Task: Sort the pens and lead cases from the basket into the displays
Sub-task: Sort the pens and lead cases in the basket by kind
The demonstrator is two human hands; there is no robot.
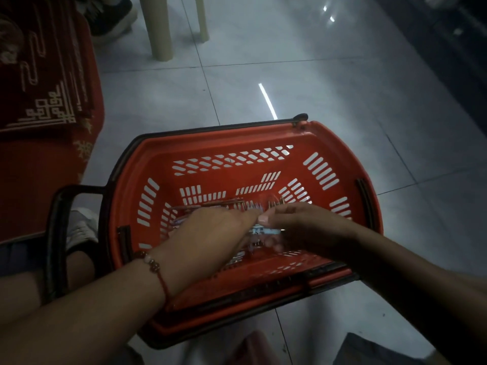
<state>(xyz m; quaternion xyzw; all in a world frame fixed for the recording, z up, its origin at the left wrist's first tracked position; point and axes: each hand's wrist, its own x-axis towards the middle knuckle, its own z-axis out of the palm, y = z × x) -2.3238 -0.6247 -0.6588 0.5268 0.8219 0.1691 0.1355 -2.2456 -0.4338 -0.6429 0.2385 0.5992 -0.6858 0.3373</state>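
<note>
Both hands, left hand [210,233] and right hand [303,227], pinching one pale pen [266,231] inside red basket [237,143], print unreadable, more pens [210,204] behind, patterned red mat [44,101] left.

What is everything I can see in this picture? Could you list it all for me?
basket: one, red-orange with dark handles, on the floor in the middle
pens: a heap, count unclear, pale and mixed colours, at the basket's bottom under the hands
pale blue pen: one, between the two hands; grip too blurred to tell
floor: pale glossy tiles, all round the basket
red cloth: one, red with pale pattern, at the far left
chair legs: two, cream, top centre
shoe: one, dark, top left
bracelet: one, red cord with beads, on the left wrist
left hand: inside the basket, over the pens
right hand: inside the basket, fingertips meeting the left hand's
</note>
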